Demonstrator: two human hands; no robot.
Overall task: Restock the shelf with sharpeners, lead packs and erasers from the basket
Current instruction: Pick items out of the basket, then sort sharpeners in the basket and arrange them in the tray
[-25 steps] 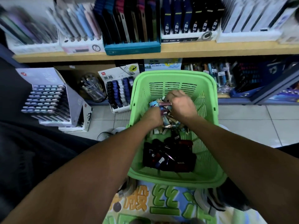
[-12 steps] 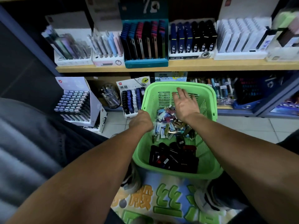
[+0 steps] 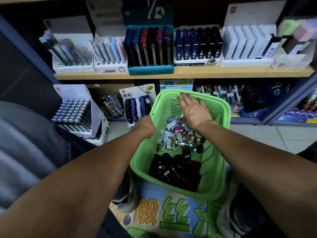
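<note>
A long wooden shelf (image 3: 188, 73) with a pale, smooth front edge ran across the far side, carrying a row of cardboard display boxes: a teal box (image 3: 150, 69) of slim dark, blue and red packs at the middle, and white boxes (image 3: 247, 63) of flat pale packs to its right. Below it, on the tiled floor at the left, stood a slanted white display stand (image 3: 75, 110) filled with rows of small rounded caps.

Near the middle sat the green plastic basket (image 3: 214, 191), rectangular with rounded corners and slotted walls, tilted, resting on a glossy printed sheet (image 3: 164, 219) with big green and orange characters. In its far half lay a loose heap of small wrapped erasers and packs (image 3: 176, 134), blocky and papery, some with a metallic sheen. In its near half lay a pile of dark sharpeners (image 3: 173, 169), rounded and shiny, black and deep red.

The person's left hand (image 3: 145, 127) gripped the basket's left rim, fingers curled over the edge. The right hand (image 3: 193, 110) hovered above the far end of the basket, palm down, fingers straight and spread, holding nothing.

A clear round jar (image 3: 113, 104) of pens stood under the shelf, left of the basket.
</note>
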